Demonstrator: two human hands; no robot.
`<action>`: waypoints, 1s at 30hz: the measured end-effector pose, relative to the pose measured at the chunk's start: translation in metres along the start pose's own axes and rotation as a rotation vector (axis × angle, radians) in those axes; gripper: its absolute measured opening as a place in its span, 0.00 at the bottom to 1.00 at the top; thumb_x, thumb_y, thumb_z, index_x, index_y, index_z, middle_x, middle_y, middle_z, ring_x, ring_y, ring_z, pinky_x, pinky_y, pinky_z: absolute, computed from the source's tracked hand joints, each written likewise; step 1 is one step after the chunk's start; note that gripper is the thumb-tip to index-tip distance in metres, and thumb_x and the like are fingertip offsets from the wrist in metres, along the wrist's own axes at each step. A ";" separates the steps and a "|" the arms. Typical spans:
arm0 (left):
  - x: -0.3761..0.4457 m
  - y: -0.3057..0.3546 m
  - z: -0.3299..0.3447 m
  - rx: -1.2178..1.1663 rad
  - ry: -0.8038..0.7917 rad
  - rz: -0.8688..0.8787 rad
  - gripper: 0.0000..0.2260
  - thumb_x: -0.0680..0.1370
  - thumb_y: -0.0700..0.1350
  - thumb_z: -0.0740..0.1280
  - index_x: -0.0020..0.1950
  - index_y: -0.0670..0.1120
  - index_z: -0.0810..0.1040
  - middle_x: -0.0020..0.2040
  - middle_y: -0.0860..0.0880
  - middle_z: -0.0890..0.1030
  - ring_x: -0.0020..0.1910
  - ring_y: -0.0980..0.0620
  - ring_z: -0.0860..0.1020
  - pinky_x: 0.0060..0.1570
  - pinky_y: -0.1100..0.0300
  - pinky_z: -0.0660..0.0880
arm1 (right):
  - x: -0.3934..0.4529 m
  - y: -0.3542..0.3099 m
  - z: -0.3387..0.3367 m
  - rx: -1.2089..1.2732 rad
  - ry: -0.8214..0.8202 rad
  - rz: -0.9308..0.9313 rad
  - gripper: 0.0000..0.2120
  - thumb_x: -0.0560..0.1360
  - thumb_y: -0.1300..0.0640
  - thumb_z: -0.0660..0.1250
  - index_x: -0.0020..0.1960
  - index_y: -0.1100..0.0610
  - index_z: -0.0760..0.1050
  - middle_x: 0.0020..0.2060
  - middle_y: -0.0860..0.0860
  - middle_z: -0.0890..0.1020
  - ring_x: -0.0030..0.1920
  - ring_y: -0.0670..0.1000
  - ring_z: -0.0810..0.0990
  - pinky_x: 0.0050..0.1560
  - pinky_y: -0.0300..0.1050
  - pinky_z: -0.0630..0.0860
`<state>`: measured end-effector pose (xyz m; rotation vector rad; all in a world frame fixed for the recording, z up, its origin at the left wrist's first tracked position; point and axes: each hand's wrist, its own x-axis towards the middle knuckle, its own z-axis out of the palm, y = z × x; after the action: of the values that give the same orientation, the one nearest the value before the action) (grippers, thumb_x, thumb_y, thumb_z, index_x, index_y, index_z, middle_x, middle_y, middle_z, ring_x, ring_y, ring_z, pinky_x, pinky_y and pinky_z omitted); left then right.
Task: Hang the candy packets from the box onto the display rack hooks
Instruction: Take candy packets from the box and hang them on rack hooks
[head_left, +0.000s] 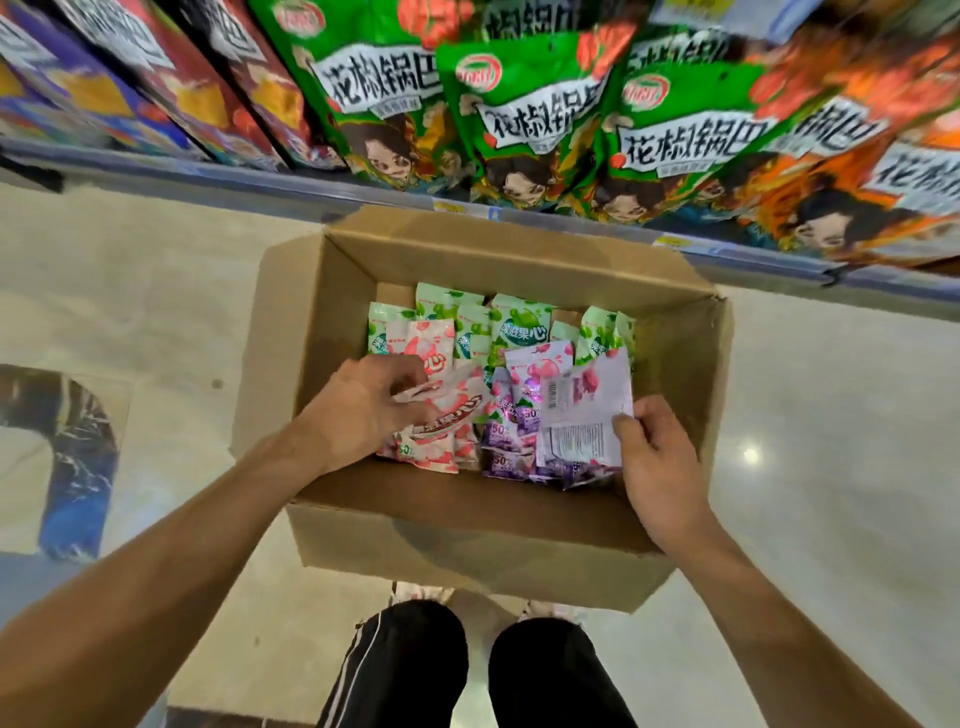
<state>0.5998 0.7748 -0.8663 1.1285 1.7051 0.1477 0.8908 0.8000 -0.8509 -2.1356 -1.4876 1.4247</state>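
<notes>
An open cardboard box (675, 364) stands on the floor in front of my feet. Inside lie several candy packets: green ones (519, 325) at the back, pink ones (441, 431) at the front left, purple ones (506, 441) at the front right. My left hand (363, 405) reaches into the box and its fingers grip pink packets near their top. My right hand (657, 452) pinches the edge of a purple packet (582, 415) that shows its printed back with a barcode, tilted up above the others.
Above the box runs a shelf edge (311, 176) with price tags. Large green snack bags (524, 119) and orange ones (883, 156) stand on it, purple and red bags further left. Glossy tiled floor (831, 467) surrounds the box. My legs in dark trousers (467, 675) are below.
</notes>
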 end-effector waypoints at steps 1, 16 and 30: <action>-0.012 0.015 -0.009 -0.047 0.006 0.014 0.08 0.75 0.50 0.77 0.50 0.51 0.82 0.53 0.52 0.85 0.53 0.51 0.82 0.55 0.46 0.81 | -0.010 -0.018 -0.007 0.109 0.016 -0.024 0.09 0.84 0.58 0.59 0.45 0.55 0.67 0.43 0.55 0.80 0.44 0.52 0.78 0.45 0.49 0.76; -0.330 0.274 -0.252 -0.854 0.458 0.387 0.06 0.69 0.42 0.78 0.44 0.48 0.89 0.49 0.46 0.88 0.49 0.48 0.86 0.51 0.55 0.82 | -0.249 -0.380 -0.211 0.673 0.049 -0.528 0.03 0.81 0.61 0.65 0.49 0.58 0.77 0.34 0.43 0.83 0.34 0.41 0.79 0.34 0.35 0.75; -0.581 0.419 -0.322 -0.871 0.849 0.644 0.29 0.73 0.60 0.75 0.58 0.36 0.77 0.50 0.35 0.84 0.48 0.34 0.84 0.51 0.35 0.81 | -0.490 -0.547 -0.319 0.778 0.015 -0.848 0.15 0.80 0.50 0.69 0.49 0.64 0.74 0.46 0.66 0.77 0.48 0.67 0.76 0.50 0.67 0.73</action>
<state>0.6076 0.7088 -0.0835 0.9108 1.5661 1.7888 0.7700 0.7868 -0.0600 -0.8889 -1.2636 1.2995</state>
